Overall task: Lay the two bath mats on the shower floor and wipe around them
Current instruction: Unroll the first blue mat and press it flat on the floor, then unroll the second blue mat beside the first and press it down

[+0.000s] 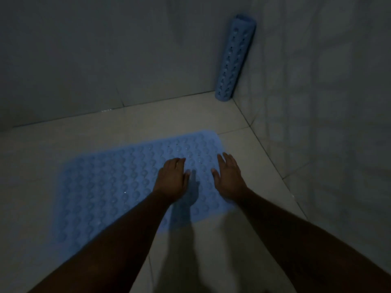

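Observation:
A blue bath mat (110, 187) with a bubble pattern lies flat on the pale tiled shower floor (148, 119). Both my hands rest palm down on its right end, fingers spread. My left hand (172, 179) is near the mat's middle right. My right hand (229, 176) is close to the mat's right edge. Neither hand holds anything. A second blue bath mat (233, 58), rolled into a tube, stands upright in the far corner, leaning against the wall.
Grey tiled walls (84, 60) close the floor at the back and on the right (328, 102). Bare floor tiles (31, 155) lie left of the mat and between the mat and the walls. The light is dim.

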